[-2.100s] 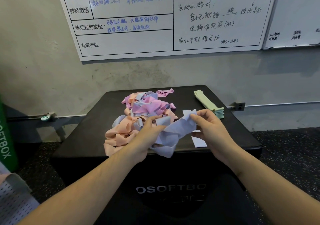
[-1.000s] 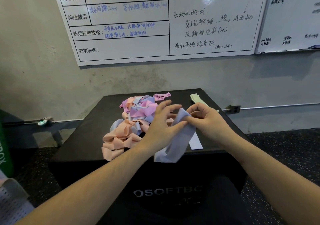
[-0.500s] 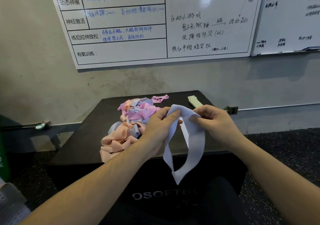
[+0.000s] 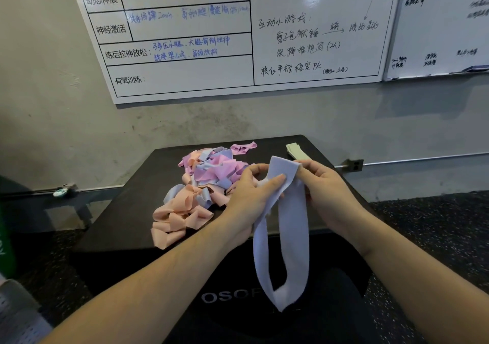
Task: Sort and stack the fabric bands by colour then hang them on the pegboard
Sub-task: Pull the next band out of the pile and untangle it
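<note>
Lavender band [image 4: 291, 227] pinched atop by left hand [image 4: 248, 198] and right hand [image 4: 328, 193], loop dangling below.

Both hands — left hand [image 4: 247, 198], right hand [image 4: 326, 187] — pinch a pale lavender fabric loop band [image 4: 287, 232], dangling before the tangled pink, peach and lavender band pile [image 4: 201, 185].

Dim indoor light, glare on whiteboard [image 4: 304, 26], wide-angle bending at edges, soft corners

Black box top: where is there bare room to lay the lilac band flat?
Bare strip on the black box left of the tangled pile, and a patch between that pile and the green stack. The centre is crowded; both hands hide the near right.
</note>
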The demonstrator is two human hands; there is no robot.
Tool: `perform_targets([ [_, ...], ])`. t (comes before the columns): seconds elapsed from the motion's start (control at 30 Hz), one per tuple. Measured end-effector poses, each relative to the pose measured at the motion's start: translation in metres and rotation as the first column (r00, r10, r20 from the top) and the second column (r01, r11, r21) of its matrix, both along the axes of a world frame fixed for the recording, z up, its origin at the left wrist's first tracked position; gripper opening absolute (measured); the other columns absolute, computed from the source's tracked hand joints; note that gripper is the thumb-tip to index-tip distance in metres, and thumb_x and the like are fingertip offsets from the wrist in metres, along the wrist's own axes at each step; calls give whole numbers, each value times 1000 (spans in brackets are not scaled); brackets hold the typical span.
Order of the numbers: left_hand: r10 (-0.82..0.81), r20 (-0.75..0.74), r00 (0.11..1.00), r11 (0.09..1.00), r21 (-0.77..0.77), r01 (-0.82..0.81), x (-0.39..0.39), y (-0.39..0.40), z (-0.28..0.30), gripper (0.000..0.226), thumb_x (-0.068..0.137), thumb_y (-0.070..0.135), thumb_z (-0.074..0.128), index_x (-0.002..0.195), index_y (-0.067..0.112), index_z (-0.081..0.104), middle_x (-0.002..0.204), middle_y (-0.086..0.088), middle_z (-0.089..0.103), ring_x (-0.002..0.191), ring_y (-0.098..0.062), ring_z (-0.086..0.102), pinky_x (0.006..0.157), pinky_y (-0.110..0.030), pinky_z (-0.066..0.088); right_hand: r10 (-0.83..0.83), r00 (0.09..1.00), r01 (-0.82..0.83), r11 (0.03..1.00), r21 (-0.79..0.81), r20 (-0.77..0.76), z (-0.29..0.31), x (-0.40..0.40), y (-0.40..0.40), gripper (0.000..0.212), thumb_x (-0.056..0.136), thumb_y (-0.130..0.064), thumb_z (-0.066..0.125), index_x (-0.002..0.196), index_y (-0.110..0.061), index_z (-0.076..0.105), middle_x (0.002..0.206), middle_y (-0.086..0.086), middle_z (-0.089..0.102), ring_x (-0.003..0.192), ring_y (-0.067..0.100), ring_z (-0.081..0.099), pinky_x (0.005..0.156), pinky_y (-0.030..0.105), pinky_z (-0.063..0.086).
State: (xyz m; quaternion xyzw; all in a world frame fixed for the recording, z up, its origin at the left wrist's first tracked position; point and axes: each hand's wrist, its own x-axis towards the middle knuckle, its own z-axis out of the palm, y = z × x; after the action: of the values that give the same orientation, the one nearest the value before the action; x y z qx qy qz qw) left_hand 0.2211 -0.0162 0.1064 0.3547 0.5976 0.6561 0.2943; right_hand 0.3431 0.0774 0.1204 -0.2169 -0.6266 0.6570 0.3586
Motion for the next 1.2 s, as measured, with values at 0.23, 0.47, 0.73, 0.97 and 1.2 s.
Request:
perform_targets([
  [0.23, 117, -17, 993, 989, -87, -118, -2, 9, -1, 35, 89, 51, 72, 101, 18, 70, 90, -3, 73, 86, -18, 68, 76, -31, 55, 28, 995, -40, 992, 120, 95, -4, -3, 0, 27, 103, -19, 48, 106, -22, 75, 100, -2, 75, 101, 14, 68, 82, 30, 57],
  [0.47, 41, -41, 998, 998, -36, -42, 9, 9, -6, 19, 96, 34, 68, 105, 17, 66, 100, -8, 73, 89, -15, 70, 76, -29, 56, -99, 995, 85, 920, 384, 17, -10, -5, 5, 10, 97, -13, 64, 97, -16, 74, 77, -10, 68, 71, 2, 55, 65, 15, 45],
  [0.73, -108, -184, 977, 992, -78, 95, 9, 19, -10, 11, 100, 28, 63, 108, 34, 56, 111, 0, 71, 100, -11, 70, 84, -26, 60, -3, 1000, 3, 994, 113, -1, -2, -8, 16, 23, 103, -16, 53, 93, -20, 73, 79, -12, 74, 76, 1, 67, 68, 18, 53],
  [0.97, -16, -118, 993, 1000, -13, 15, 5, 49, -19, 19, 103, 16, 56, 120, 23, 59, 113, -3, 72, 105, -13, 69, 97, -33, 56, 30, 1000, -30, 999, -10, -8, -25, -13, 36, 20, 100, -32, 60, 108, -16, 68, 88, 0, 67, 80, 16, 59, 70, 29, 49],
  [1.2, 10, 295, 955, 991, 124, -48, -17, 90, -4, 16, 106, 6, 41, 117, 10, 51, 84, -9, 64, 68, -22, 69, 63, -32, 60, 79, 959, -111, 988, 106, 274, -79, 2, 68, 32, 85, -28, 80, 111, -21, 64, 101, 0, 75, 93, 11, 69, 78, 28, 52],
])
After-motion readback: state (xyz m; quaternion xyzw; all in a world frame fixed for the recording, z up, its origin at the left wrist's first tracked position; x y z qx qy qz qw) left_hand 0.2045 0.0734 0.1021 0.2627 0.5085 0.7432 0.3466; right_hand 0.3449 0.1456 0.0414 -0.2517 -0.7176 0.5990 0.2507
